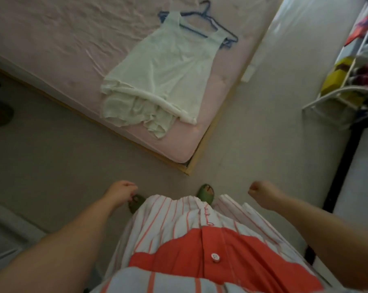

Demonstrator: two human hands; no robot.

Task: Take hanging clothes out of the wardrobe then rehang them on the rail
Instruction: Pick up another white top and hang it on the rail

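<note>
A pale dress point(157, 77) lies flat on the bed point(52, 39), on its pink sheet, near the bed's right edge and reaching down toward the near corner, its hem rumpled just short of that corner. Its shoulders sit on a blue hanger point(208, 28), whose hook points toward the far end of the bed; the blue outline beside it may be a second hanger, but that is not clear. So one garment at least appears to be out of the wardrobe and set down, still on its hanger, which suggests the taking-out part is under way or done for this piece, while the rehanging is not yet done. Neither the wardrobe nor the rail is plainly in view; at the right edge a white rack point(335, 96) holds coloured items, too blurred to say what they are or whether clothes hang there. The left hand point(123, 190) is low over the floor point(52, 155), fingers loosely curled and holding nothing. The right hand point(261, 192) is closed into an empty fist, also holding nothing. Both hands are well apart from the dress. By this reading, what is left is to pick the dress up by its hanger and carry it to the rail.
</note>
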